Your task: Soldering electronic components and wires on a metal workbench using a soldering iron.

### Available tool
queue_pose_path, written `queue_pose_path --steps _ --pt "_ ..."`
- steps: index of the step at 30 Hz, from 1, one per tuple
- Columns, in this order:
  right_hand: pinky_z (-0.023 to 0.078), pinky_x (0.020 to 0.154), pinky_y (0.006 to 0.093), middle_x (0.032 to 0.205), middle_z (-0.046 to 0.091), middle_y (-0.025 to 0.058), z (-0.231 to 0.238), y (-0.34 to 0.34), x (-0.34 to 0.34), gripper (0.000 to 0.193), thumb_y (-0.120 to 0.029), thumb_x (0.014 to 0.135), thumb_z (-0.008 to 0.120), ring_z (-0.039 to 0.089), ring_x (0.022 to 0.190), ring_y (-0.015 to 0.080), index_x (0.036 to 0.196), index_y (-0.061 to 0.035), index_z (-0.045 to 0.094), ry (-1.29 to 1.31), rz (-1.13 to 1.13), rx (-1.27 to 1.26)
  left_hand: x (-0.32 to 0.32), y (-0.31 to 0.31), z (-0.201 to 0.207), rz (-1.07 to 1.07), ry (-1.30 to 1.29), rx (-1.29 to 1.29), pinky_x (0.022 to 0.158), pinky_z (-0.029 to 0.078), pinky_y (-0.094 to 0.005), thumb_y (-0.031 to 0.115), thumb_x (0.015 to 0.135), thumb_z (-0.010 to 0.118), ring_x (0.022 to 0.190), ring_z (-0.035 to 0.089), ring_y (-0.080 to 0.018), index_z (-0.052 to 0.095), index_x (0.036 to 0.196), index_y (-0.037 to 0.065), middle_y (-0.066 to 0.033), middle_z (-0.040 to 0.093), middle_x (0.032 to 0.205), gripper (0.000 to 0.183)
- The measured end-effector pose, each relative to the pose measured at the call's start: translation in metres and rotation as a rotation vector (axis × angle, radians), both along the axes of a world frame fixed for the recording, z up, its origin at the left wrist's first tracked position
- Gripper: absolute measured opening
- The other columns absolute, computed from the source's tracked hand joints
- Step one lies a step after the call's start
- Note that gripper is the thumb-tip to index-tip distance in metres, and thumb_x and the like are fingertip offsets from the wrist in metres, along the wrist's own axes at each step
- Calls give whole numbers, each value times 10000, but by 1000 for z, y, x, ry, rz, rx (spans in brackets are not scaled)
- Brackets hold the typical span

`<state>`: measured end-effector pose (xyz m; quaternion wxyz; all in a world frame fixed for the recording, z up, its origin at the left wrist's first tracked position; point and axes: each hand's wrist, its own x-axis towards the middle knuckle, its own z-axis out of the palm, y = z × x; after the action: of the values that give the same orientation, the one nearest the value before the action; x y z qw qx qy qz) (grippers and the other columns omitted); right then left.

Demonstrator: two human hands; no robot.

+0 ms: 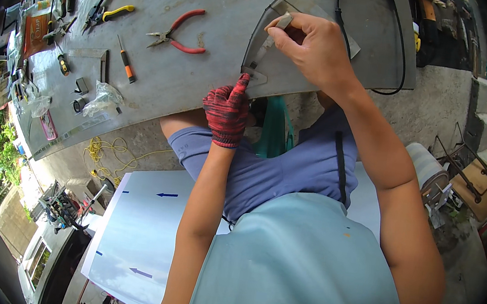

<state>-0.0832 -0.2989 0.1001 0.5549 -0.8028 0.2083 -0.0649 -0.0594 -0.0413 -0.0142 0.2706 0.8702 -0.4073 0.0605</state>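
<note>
Clear, flat piece of plastic-like sheet with a dark, curved edge [251, 40] lies on the grey metal tabletop [166, 92], near its front edge and in front of the person, where both hands can reach it. At its near end, the left hand [225, 114], in a red-and-black knitted glove, is closed narrowly on the corner with the thumb extended along it, apparently to keep the sheet from sliding; the fingertips underneath are hidden. Above the sheet's far part, the bare right hand [315, 47] pinches a small, greyish, block-shaped piece [285, 20] between thumb and fingers, a narrow hold that probably allows fine control. Whether that block touches the sheet, I cannot tell. Off to the left lie red-handled pliers [163, 36] with parted handles, an orange-and-black screwdriver [126, 66] and yellow-handled cutters [101, 6], seemingly set aside within reach while leaving room around the sheet.
</note>
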Motion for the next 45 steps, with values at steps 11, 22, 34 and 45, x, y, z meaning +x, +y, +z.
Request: queue_pose_path --steps 11,22,34,45 --pt "514 631 425 726 700 144 43 -116 124 280 -220 1014 681 693 687 327 961 49 732 -264 -432 -514 -1 3 8 -17 12 -1 681 478 -487 85 803 720 745 603 -317 674 1374 236 -78 613 831 592" --pt "588 791 476 825 744 237 -61 -153 183 312 -277 922 718 746 821 408 840 20 763 -69 -576 -306 -4 -5 -1 25 -89 -21 694 486 -485 74 824 694 741 595 -308 676 1354 260 -80 620 858 562" --pt "507 1022 453 1126 681 172 -69 -248 13 438 -267 871 806 638 1098 375 1241 -55 702 108 -583 -897 -3 3 -4 9 -47 -19 697 467 -471 24 805 708 767 590 -297 657 1379 256 -67 615 852 621" --pt "528 957 503 1116 727 232 -103 -279 12 411 -292 927 748 683 1083 432 1229 -18 701 211 -505 -819 -1 2 0 11 -30 9 664 492 -482 69 811 708 755 612 -316 662 1396 267 -74 631 864 619"
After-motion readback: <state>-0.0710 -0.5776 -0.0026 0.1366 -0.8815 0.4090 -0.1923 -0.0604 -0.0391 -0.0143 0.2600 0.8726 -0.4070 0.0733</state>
